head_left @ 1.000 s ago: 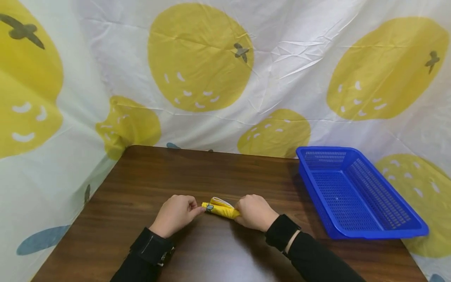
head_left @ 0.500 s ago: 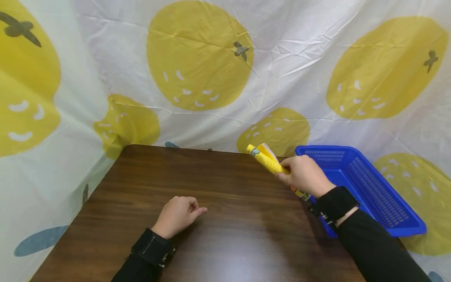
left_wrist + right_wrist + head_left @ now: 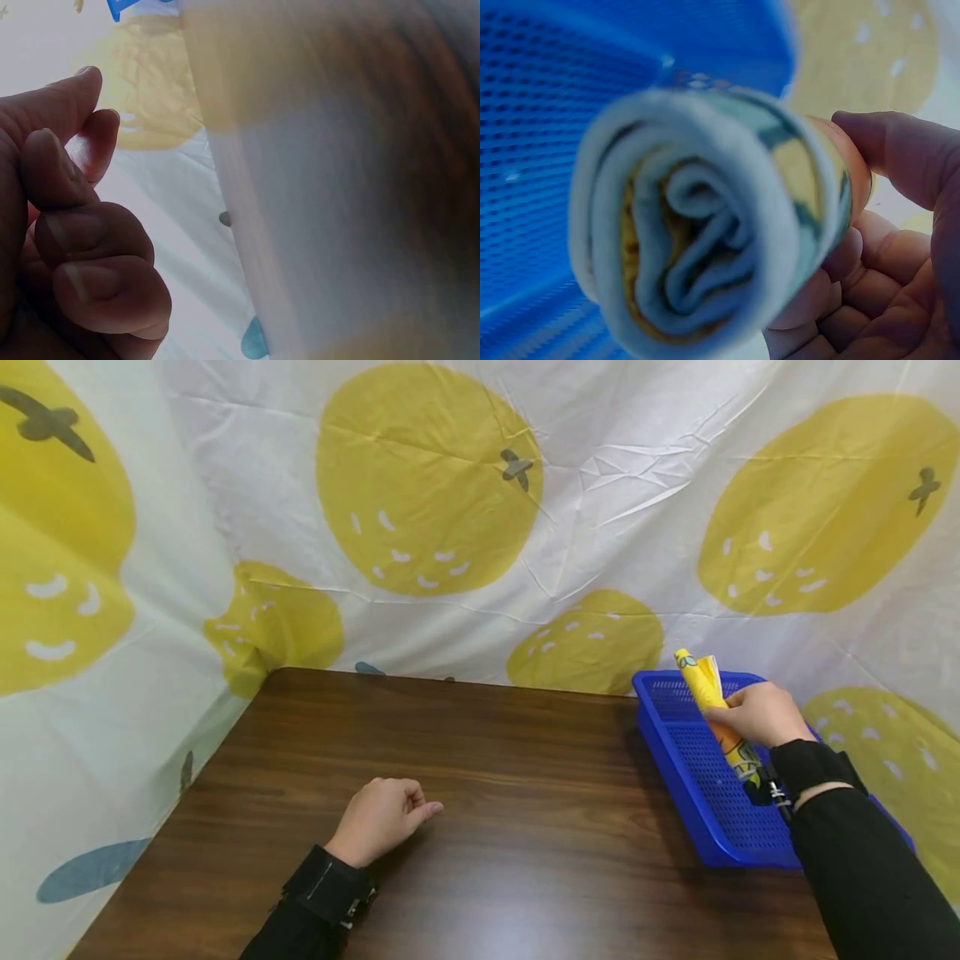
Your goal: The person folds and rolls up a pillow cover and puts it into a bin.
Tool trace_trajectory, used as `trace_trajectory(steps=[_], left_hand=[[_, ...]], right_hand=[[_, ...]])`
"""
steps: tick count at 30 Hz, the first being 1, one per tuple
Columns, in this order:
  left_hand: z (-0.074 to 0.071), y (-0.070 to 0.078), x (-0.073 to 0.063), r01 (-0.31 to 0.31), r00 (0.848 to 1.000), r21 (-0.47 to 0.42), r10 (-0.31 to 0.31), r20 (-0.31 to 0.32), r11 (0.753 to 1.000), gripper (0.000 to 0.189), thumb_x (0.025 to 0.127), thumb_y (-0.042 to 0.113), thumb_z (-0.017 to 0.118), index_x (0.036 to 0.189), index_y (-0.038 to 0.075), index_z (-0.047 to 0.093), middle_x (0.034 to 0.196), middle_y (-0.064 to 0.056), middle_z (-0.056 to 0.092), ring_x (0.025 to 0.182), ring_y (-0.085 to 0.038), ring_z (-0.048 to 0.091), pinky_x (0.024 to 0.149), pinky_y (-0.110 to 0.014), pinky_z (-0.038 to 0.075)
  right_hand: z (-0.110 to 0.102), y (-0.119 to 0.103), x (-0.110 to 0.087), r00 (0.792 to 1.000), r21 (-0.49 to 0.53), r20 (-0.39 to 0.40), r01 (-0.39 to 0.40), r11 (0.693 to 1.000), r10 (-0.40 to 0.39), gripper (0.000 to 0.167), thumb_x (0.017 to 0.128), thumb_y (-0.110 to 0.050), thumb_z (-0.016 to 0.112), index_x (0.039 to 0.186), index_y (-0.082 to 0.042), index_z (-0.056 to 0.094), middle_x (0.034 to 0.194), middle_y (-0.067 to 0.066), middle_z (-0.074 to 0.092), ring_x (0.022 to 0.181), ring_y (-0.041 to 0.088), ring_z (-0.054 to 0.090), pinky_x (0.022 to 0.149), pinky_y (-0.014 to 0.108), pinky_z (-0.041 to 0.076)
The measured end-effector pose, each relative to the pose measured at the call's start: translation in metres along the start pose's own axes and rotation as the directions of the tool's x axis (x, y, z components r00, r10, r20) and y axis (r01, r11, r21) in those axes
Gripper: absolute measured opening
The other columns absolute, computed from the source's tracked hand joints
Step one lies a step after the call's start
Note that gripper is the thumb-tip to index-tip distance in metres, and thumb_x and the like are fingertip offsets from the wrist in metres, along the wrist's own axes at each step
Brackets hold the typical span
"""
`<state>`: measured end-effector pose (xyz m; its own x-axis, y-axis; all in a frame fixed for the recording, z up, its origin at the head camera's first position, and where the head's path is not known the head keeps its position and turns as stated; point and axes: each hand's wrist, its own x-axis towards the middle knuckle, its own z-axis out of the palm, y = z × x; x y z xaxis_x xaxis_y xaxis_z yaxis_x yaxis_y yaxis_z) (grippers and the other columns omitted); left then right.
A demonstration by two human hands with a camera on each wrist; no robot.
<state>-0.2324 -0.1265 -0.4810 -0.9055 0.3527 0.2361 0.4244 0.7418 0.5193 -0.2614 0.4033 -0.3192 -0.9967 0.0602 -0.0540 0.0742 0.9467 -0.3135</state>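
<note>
My right hand (image 3: 765, 714) grips a rolled-up towel (image 3: 703, 683) round its middle and holds it over the blue basket (image 3: 678, 793). The towel is yellow and orange with printed figures. In the right wrist view the spiral end of the roll (image 3: 671, 225) faces the camera and shows a pale inner side, while thumb and fingers (image 3: 900, 150) wrap its far part. Near the middle of the table, my left hand (image 3: 382, 818) lies with loosely curled fingers and holds nothing; the left wrist view shows those fingers (image 3: 105, 292) up close.
The basket has perforated walls and stands at the right side of the brown wooden table (image 3: 525, 860). A white curtain (image 3: 600, 543) printed with yellow fruit hangs behind and beside the table.
My right hand has lifted the rolled-up towel off the table and carried it right to above the basket. The left hand has let go of the towel and stays in place.
</note>
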Motion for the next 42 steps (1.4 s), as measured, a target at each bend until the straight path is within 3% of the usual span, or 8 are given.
trace_trajectory(steps=[6,15,21,26,31,38,42], left_hand=[[0.0,-0.001,0.0,-0.001,1.0,0.006,0.002,-0.007,1.0,0.032,0.096,0.039,0.079,0.072,0.023,0.067,0.056,0.011,0.048,0.051,-0.005,0.044,0.054,-0.024,0.038],[0.0,-0.002,0.0,0.001,1.0,0.002,-0.001,0.008,1.0,0.033,0.097,0.04,0.079,0.072,0.024,0.065,0.055,0.011,0.046,0.05,-0.006,0.043,0.054,-0.023,0.037],[0.0,-0.003,0.0,-0.006,1.0,-0.001,0.006,0.012,1.0,0.033,0.097,0.04,0.078,0.072,0.024,0.065,0.055,0.011,0.045,0.05,-0.005,0.042,0.054,-0.023,0.037],[0.0,-0.003,-0.002,-0.004,1.0,-0.001,0.004,0.014,1.0,0.034,0.097,0.041,0.078,0.072,0.024,0.064,0.055,0.012,0.045,0.05,-0.005,0.041,0.054,-0.022,0.036],[0.0,-0.002,-0.002,-0.006,1.0,0.009,0.006,0.002,1.0,0.035,0.096,0.041,0.079,0.071,0.023,0.064,0.055,0.012,0.045,0.05,-0.004,0.042,0.054,-0.022,0.037],[-0.001,-0.002,-0.002,-0.007,1.0,0.005,0.007,0.003,1.0,0.034,0.096,0.04,0.079,0.071,0.023,0.064,0.055,0.012,0.045,0.049,-0.004,0.042,0.053,-0.022,0.036],[0.0,-0.002,-0.002,-0.005,1.0,0.007,0.005,0.004,1.0,0.034,0.096,0.04,0.079,0.071,0.023,0.064,0.055,0.012,0.045,0.049,-0.004,0.041,0.053,-0.022,0.036]], right_hand=[[0.019,0.015,0.001,0.994,0.018,0.092,-0.066,0.998,0.064,0.042,0.098,-0.04,0.071,0.085,-0.001,0.077,0.066,0.002,0.071,0.065,0.019,0.067,0.062,0.034,0.052],[0.046,0.017,0.005,0.982,-0.028,0.186,-0.036,0.999,0.041,0.039,0.092,-0.039,0.075,0.07,-0.007,0.076,0.063,-0.002,0.068,0.065,0.017,0.065,0.062,0.031,0.05],[0.065,0.023,0.011,0.966,-0.013,0.254,-0.047,0.999,0.049,0.037,0.094,-0.029,0.07,0.061,-0.013,0.063,0.057,-0.005,0.056,0.055,0.012,0.056,0.056,0.028,0.045],[0.08,0.029,0.01,0.965,0.001,0.257,0.045,0.999,-0.044,0.034,0.086,-0.012,0.061,0.053,-0.015,0.055,0.053,-0.009,0.047,0.05,0.009,0.044,0.052,0.025,0.037],[0.085,0.029,0.008,0.962,-0.024,0.265,0.074,0.997,-0.065,0.022,0.072,-0.004,0.055,0.054,-0.011,0.065,0.05,-0.012,0.043,0.048,0.008,0.036,0.051,0.023,0.03],[0.084,0.031,0.008,0.947,0.035,0.318,0.03,0.999,-0.04,0.03,0.079,-0.004,0.052,0.055,-0.021,0.045,0.054,-0.009,0.041,0.05,0.008,0.038,0.052,0.024,0.034],[0.083,0.03,0.006,0.944,0.041,0.328,0.018,0.999,-0.031,0.033,0.081,-0.005,0.052,0.056,-0.023,0.042,0.054,-0.009,0.042,0.05,0.008,0.039,0.052,0.025,0.035]])
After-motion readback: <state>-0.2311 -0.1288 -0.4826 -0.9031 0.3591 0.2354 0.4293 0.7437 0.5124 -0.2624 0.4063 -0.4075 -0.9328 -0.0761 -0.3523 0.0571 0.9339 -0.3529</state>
